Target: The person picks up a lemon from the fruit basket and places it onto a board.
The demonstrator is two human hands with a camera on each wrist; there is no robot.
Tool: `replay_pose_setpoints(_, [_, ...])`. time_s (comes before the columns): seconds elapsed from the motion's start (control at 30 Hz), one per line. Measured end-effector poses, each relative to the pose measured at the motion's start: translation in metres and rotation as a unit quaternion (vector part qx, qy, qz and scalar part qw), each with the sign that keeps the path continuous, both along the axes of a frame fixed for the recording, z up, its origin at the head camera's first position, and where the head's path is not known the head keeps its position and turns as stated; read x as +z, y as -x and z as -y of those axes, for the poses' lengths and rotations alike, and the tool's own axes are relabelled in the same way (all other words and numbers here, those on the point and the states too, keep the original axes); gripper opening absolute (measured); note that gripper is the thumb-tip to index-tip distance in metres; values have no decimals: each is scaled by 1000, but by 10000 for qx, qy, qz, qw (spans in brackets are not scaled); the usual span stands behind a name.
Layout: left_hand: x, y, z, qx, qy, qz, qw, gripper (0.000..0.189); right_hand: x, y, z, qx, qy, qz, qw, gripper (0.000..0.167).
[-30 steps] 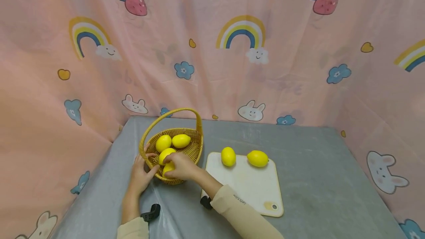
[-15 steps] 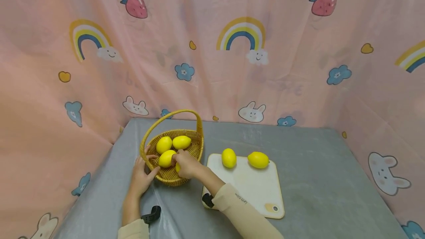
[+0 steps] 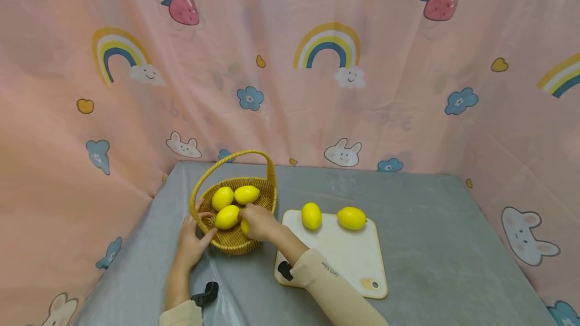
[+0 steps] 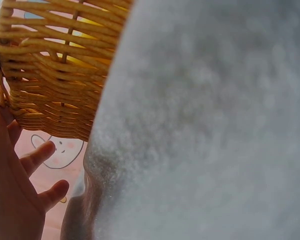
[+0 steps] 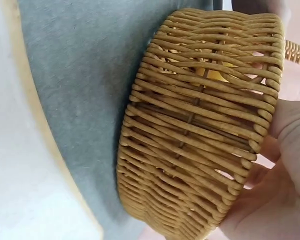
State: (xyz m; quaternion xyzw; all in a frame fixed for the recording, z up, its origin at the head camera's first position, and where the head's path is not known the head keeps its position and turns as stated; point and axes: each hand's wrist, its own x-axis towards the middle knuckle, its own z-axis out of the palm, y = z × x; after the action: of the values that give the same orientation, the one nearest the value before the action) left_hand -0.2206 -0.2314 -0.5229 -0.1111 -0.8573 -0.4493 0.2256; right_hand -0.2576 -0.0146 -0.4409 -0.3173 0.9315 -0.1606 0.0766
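A woven basket (image 3: 237,249) with a tall arched handle stands at the left of the table. My left hand (image 3: 192,242) holds its left rim, thumb at the near side and a finger over the edge. In the left wrist view, other fingers (image 4: 38,157) of that hand stick out past the wickerwork. My right hand (image 3: 259,223) reaches into the basket and grips a lemon (image 3: 245,226), mostly covered by the fingers. Beside it lies another lemon (image 3: 227,217), with two more, one lemon (image 3: 223,198) and one lemon (image 3: 246,194), farther back.
Right of the basket lies a white cutting board (image 3: 335,260), partly under my right forearm. On its far part sit an upright-looking lemon (image 3: 311,216) and a sideways lemon (image 3: 351,218). A pink printed curtain (image 3: 290,114) hangs behind and beside the grey table (image 3: 430,245).
My right hand has shifted a little to the right inside the basket with its lemon, uncovering the lemon beside it. The left hand stays at the rim.
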Motion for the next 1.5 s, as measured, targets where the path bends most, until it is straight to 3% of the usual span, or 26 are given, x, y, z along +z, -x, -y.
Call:
replay_pose_setpoints(0.13, [0,-1,-1,-53,-25,-24,10000,31,-1,0,-5,41,309,-103,9995,50])
replay_pose_setpoints(0.27, [1,-1,-1,-67,-34,-14,10000,31,2,0,-13,66,1219,48,9925,52])
replay_pose_setpoints(0.37, [1,0,-1,-61,-18,42,10000,31,4,0,-21,-13,2079,337,9776,52])
replay_pose_setpoints(0.53, [1,-1,-1,-67,-32,34,10000,32,9,-1,-37,-165,3198,879,9433,54])
replay_pose_setpoints(1.0, [1,-3,-2,-98,-41,174,9998,32,13,-10,-104,-539,4495,1116,8846,56])
replay_pose_setpoints(1.33, [3,-4,-2,-88,-66,280,9995,31,5,-15,-143,-848,4692,968,8737,55])
replay_pose_setpoints(1.5, [3,-4,-3,-52,-18,270,9996,31,0,-20,-162,-909,4655,968,8750,54])
